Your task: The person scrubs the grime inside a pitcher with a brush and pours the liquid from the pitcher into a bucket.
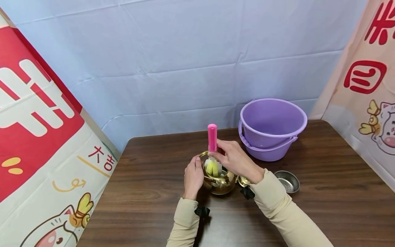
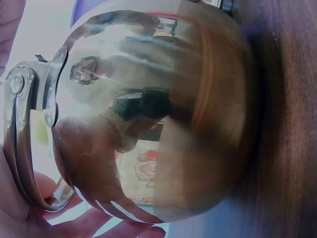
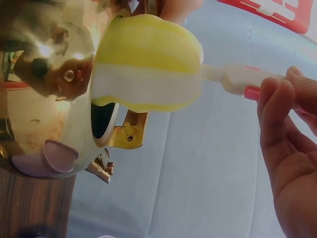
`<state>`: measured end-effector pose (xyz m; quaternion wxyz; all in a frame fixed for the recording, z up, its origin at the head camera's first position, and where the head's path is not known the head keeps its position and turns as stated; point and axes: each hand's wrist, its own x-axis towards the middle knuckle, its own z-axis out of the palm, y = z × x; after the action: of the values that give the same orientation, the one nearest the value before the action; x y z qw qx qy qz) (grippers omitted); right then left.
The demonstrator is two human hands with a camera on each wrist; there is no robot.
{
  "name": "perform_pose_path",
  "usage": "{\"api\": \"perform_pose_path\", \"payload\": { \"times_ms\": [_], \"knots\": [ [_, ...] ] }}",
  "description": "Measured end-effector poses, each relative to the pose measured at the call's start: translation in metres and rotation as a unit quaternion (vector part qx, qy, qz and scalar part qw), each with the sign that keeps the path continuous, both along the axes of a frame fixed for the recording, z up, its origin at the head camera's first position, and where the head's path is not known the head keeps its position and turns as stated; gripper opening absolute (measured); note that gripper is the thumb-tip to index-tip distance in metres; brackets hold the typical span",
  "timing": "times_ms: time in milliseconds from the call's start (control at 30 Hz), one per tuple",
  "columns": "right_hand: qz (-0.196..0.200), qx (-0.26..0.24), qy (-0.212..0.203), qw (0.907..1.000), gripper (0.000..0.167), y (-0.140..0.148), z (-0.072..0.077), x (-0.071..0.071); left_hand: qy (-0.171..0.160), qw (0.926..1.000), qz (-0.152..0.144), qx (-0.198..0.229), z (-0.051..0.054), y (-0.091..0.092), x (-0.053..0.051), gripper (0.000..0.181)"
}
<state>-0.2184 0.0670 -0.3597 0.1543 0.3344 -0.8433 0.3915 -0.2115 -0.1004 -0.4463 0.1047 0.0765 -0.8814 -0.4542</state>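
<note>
A shiny gold-coloured metal teapot point(image 1: 220, 188) stands on the table, its mouth uncovered. My left hand point(image 1: 193, 176) holds it at the left, fingers against its side and by the raised handle point(image 2: 20, 134). Between thumb and fingers my right hand point(image 1: 232, 157) pinches a sponge brush with a pink handle point(image 1: 212, 135). The brush stands upright over the teapot's mouth. In the right wrist view its yellow and white sponge head point(image 3: 148, 64) is at the opening, most of it outside; the lower end is hidden behind the rim.
A purple bucket point(image 1: 268, 154) with its handle down stands at the back right. A small round metal strainer point(image 1: 287, 181) lies right of the teapot. A gold-coloured piece, perhaps the lid point(image 1: 243, 181), sits partly under my right wrist. Cloth walls border the wooden table point(image 1: 148, 185).
</note>
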Motion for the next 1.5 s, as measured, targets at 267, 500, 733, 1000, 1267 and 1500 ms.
{"api": "perform_pose_path", "payload": {
  "times_ms": [267, 500, 733, 1000, 1267, 1500],
  "knots": [
    [0.012, 0.007, -0.008, 0.9999, 0.012, 0.002, 0.001, 0.005, -0.002, 0.9999, 0.010, 0.000, -0.002, -0.001, 0.002, 0.037],
    [0.015, 0.022, -0.011, 0.9996, 0.011, 0.010, 0.007, 0.008, 0.001, 0.9999, 0.014, -0.002, -0.001, 0.000, 0.002, 0.035],
    [0.008, 0.032, -0.016, 0.9993, 0.010, 0.020, 0.009, 0.008, 0.002, 0.9999, 0.016, -0.004, -0.001, -0.001, 0.003, 0.034],
    [0.001, 0.027, -0.022, 0.9994, 0.009, 0.028, 0.008, 0.003, 0.004, 1.0000, 0.004, -0.005, 0.000, -0.001, 0.004, 0.036],
    [-0.008, 0.016, -0.018, 0.9997, 0.008, 0.028, 0.006, 0.000, 0.008, 0.9999, -0.004, -0.010, 0.001, -0.001, 0.002, 0.037],
    [-0.022, 0.003, 0.000, 0.9997, 0.009, 0.024, 0.000, -0.005, 0.007, 0.9999, -0.007, -0.011, 0.002, -0.001, 0.002, 0.037]
  ]
}}
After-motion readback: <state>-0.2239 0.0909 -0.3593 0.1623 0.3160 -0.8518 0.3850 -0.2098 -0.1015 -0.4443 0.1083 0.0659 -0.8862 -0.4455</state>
